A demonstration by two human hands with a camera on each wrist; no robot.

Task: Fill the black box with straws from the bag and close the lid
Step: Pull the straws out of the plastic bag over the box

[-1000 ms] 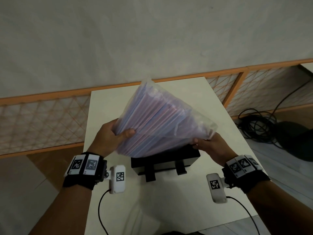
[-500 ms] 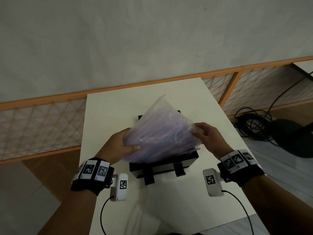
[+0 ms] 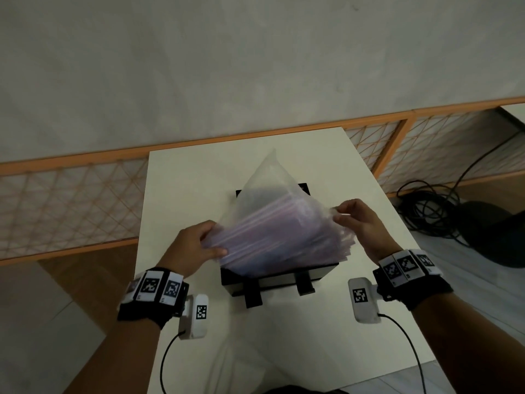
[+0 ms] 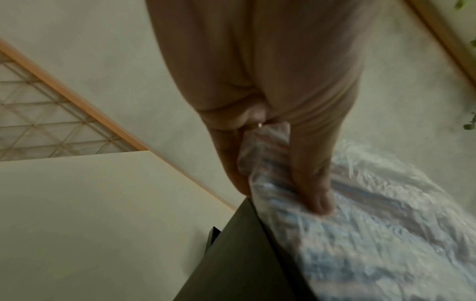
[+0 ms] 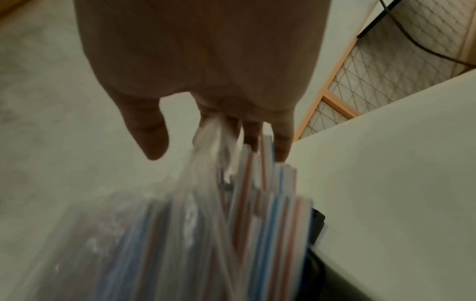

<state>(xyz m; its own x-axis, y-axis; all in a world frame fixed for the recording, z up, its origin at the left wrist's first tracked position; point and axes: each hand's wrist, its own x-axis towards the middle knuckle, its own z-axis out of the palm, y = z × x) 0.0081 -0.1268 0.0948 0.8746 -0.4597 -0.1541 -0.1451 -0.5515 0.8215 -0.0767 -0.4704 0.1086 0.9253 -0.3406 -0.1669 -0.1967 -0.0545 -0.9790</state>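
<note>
A clear plastic bag (image 3: 272, 223) full of striped straws (image 3: 284, 237) lies tilted over the open black box (image 3: 321, 274) on the white table (image 3: 184, 194). My left hand (image 3: 199, 245) grips the bag's left end, thumb over the straws (image 4: 316, 195). My right hand (image 3: 355, 220) pinches the bag's open edge (image 5: 211, 132) at the right, where straw ends (image 5: 265, 163) stick out. The bag (image 4: 373, 213) rests along the box's rim (image 4: 257, 224). The box's inside is hidden under the bag.
Two black latches (image 3: 252, 294) hang from the box's front face. An orange-framed lattice rail (image 3: 71, 200) runs behind the table. Black cables (image 3: 431, 211) and a dark object lie on the floor to the right.
The bag has come down from above the box onto its opening. My right hand moved up from under the bag's end to pinch its open edge.
</note>
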